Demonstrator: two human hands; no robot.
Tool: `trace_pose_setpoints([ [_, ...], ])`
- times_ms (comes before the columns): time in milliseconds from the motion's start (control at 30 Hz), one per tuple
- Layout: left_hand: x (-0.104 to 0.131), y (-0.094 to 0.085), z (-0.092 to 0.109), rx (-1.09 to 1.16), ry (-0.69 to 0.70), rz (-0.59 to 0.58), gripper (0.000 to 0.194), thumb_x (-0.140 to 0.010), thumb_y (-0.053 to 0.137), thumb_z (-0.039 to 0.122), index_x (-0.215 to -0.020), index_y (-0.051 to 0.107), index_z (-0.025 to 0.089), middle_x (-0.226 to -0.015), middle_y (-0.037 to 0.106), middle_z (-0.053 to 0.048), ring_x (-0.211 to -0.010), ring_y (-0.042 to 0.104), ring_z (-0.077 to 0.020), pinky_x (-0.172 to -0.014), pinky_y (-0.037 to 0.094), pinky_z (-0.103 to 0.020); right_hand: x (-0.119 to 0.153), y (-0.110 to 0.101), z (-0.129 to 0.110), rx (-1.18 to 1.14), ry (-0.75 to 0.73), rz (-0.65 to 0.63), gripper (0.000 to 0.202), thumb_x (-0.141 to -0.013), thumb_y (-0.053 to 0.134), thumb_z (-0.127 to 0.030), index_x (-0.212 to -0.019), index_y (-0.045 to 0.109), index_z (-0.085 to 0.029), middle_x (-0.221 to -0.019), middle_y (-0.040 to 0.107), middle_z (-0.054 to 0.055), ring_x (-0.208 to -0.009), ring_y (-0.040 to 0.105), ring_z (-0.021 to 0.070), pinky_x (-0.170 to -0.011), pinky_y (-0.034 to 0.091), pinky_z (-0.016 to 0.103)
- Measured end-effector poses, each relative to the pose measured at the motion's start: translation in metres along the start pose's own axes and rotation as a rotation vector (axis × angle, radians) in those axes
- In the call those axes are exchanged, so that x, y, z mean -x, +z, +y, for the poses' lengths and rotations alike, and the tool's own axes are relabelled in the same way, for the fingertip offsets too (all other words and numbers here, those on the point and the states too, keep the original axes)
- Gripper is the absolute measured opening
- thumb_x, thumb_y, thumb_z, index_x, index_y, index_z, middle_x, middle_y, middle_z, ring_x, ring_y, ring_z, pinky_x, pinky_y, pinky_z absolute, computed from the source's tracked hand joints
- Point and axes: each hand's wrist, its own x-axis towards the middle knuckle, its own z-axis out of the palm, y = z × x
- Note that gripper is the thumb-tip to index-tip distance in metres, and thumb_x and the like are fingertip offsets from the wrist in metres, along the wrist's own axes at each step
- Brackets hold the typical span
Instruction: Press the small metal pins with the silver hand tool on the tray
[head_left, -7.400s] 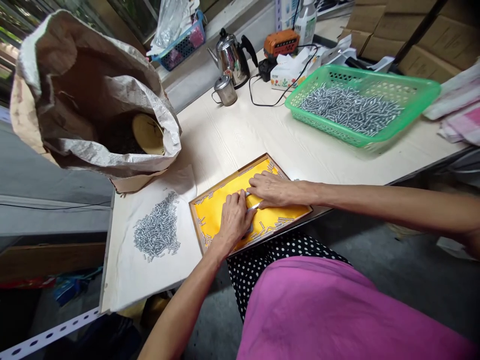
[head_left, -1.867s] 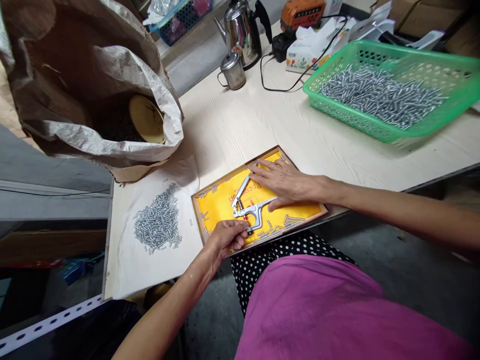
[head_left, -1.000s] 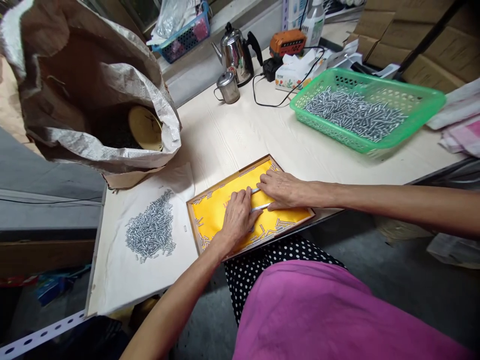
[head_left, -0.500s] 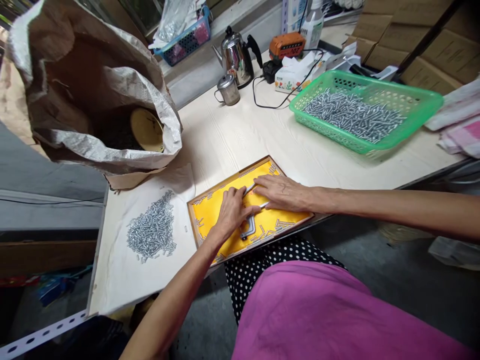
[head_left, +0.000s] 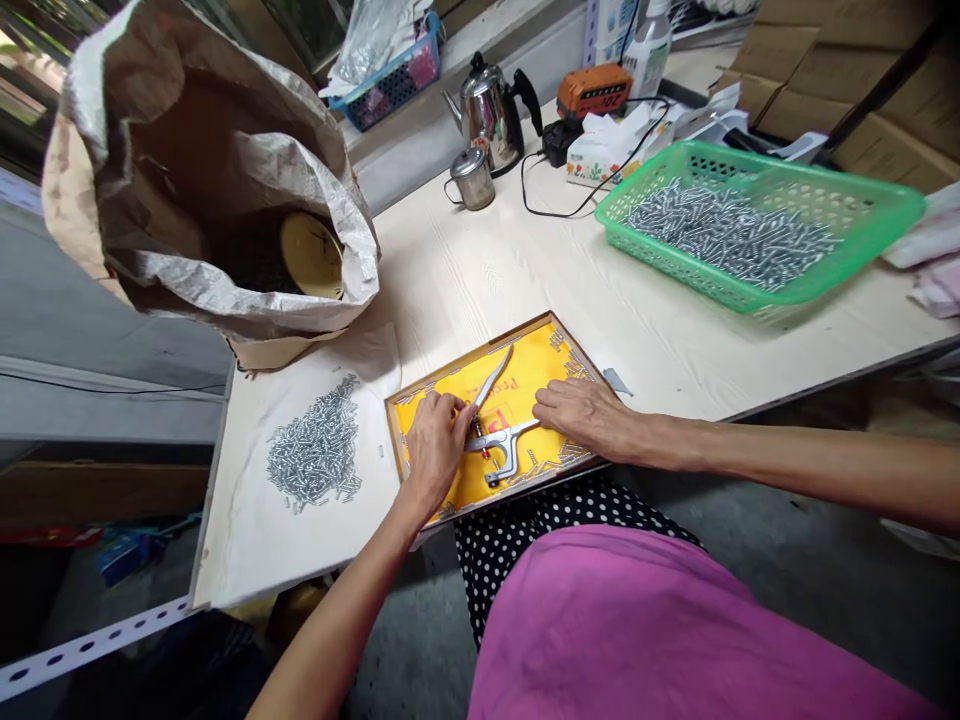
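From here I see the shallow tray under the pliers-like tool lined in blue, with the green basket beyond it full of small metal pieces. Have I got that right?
Not quite: the lining is yellow, as the head view shows. The shallow tray is under the pliers-like tool, and the green basket beyond holds small metal pieces.

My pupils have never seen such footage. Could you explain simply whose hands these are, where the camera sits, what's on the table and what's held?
There is no machine: a person works with a bare left hand and right hand. The camera, worn on the head, looks forward and down. On the table sit a yellow-lined tray, a heap of metal pieces, a green basket and a lidded cup. A plier-like tool is over the tray: the left hand touches its joint end, the right one handle; how firmly is unclear.
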Motion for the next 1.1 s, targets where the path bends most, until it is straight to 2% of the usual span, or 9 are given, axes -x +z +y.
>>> trace_pose_setpoints([
  [200, 0.044, -0.014, -0.021, 0.069, 0.115, 0.026, 0.016, -0.099, 0.056, 0.026, -0.091, 0.068, 0.019, -0.086, 0.063, -0.004, -0.081, 0.06, -0.0184, -0.074, 0.047, -0.029, -0.002, -0.008, 0.016, -0.16, 0.069, 0.034, 0.025, -0.101, 0.038, -0.015, -0.086, 0.058, -0.018, -0.083, 0.057, 0.004, -0.068, 0.048, 0.0146, -0.059, 0.03, 0.029],
  [333, 0.052, -0.007, -0.02, 0.049, 0.287, -0.199, 0.023, -0.1, 0.049, 0.019, -0.108, 0.071, 0.019, -0.091, 0.065, -0.006, -0.087, 0.06, -0.0198, -0.077, 0.049, -0.03, 0.002, -0.01, 0.025, -0.162, 0.099, 0.04, 0.026, -0.102, 0.037, -0.02, -0.09, 0.06, -0.019, -0.084, 0.058, 0.004, -0.069, 0.052, 0.0149, -0.059, 0.032, 0.028],
  [467, 0.054, -0.002, -0.013, 0.044, 0.245, -0.35, 0.029, -0.095, 0.051, 0.011, -0.114, 0.071, 0.021, -0.099, 0.065, -0.007, -0.095, 0.059, -0.0206, -0.081, 0.05, -0.031, 0.01, -0.005, 0.028, -0.152, 0.092, 0.066, 0.032, -0.105, 0.034, -0.026, -0.091, 0.062, -0.019, -0.084, 0.059, 0.005, -0.073, 0.057, 0.016, -0.061, 0.037, 0.028],
  [600, 0.06, -0.012, -0.016, -0.066, 0.289, -0.453, 0.023, -0.091, 0.055, 0.009, -0.096, 0.074, 0.02, -0.101, 0.066, -0.007, -0.096, 0.055, -0.0222, -0.08, 0.049, -0.032, 0.013, 0.0, 0.028, -0.191, 0.084, 0.101, 0.038, -0.107, 0.031, -0.034, -0.094, 0.063, -0.02, -0.084, 0.06, 0.005, -0.074, 0.061, 0.017, -0.062, 0.041, 0.029],
  [700, 0.056, -0.027, -0.039, -0.166, 0.123, -0.31, 0.021, -0.091, 0.054, 0.009, -0.086, 0.072, 0.019, -0.098, 0.065, -0.008, -0.097, 0.056, -0.0228, -0.084, 0.048, -0.033, 0.013, 0.004, 0.027, -0.198, 0.072, 0.103, 0.039, -0.107, 0.03, -0.037, -0.094, 0.063, -0.02, -0.084, 0.061, 0.005, -0.074, 0.062, 0.0175, -0.063, 0.043, 0.03],
  [767, 0.047, -0.04, -0.066, -0.248, -0.086, -0.123, 0.022, -0.092, 0.053, 0.01, -0.096, 0.073, 0.018, -0.101, 0.065, -0.009, -0.1, 0.056, -0.0242, -0.086, 0.047, -0.034, 0.014, 0.007, 0.026, -0.198, 0.068, 0.106, 0.039, -0.107, 0.031, -0.037, -0.093, 0.064, -0.021, -0.083, 0.061, 0.005, -0.073, 0.063, 0.0173, -0.062, 0.044, 0.03],
  [833, 0.033, -0.051, -0.094, -0.354, -0.257, -0.017, 0.023, -0.094, 0.052, 0.014, -0.104, 0.073, 0.015, -0.104, 0.067, -0.012, -0.104, 0.056, -0.0271, -0.085, 0.046, -0.035, 0.015, 0.01, 0.024, -0.197, 0.063, 0.118, 0.039, -0.107, 0.031, -0.037, -0.091, 0.063, -0.022, -0.082, 0.061, 0.004, -0.072, 0.063, 0.017, -0.06, 0.043, 0.029],
  [967, 0.013, -0.065, -0.129, -0.428, -0.455, -0.089, 0.026, -0.097, 0.05, 0.02, -0.09, 0.074, 0.014, -0.099, 0.071, -0.013, -0.104, 0.059, -0.0289, -0.075, 0.042, -0.032, 0.018, 0.016, 0.021, -0.177, 0.05, 0.173, 0.041, -0.107, 0.031, -0.037, -0.089, 0.064, -0.022, -0.079, 0.061, 0.004, -0.069, 0.063, 0.0162, -0.056, 0.041, 0.028],
  [1100, 0.017, -0.06, -0.131, -0.287, -0.619, -0.225, 0.029, -0.094, 0.056, 0.036, -0.078, 0.071, 0.016, -0.083, 0.073, -0.009, -0.081, 0.064, -0.0237, -0.063, 0.035, -0.028, 0.018, 0.019, 0.021, -0.152, 0.043, 0.216, 0.041, -0.107, 0.031, -0.039, -0.089, 0.063, -0.021, -0.079, 0.059, 0.004, -0.07, 0.062, 0.0162, -0.057, 0.042, 0.028],
])
